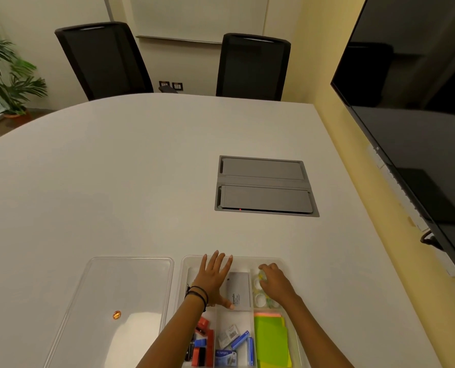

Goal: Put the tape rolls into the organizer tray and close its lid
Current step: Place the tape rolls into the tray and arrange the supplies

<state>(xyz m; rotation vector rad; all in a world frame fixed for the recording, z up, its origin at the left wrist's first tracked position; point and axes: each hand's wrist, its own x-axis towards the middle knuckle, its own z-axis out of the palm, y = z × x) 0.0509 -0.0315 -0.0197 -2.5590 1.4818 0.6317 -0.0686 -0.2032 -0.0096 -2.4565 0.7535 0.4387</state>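
Note:
A clear organizer tray (247,260) sits at the near edge of the white table, lid off. Its clear lid (120,282) lies flat to the left of it, with a small orange sticker on it. My left hand (213,280) rests flat and spread over the tray's far left compartments, beside a grey box (239,290). My right hand (275,284) is curled over the far right compartment, fingers closed on a clear tape roll (261,275). Other clear tape rolls (260,300) lie in that same compartment, partly hidden by the hand.
Near compartments hold red and blue clips (203,346), staple boxes (230,351) and green sticky notes (271,341). A grey cable hatch (264,185) is set into the table (114,181) beyond. Two black chairs (252,66) stand at the far side, and a large dark screen (420,115) hangs on the right.

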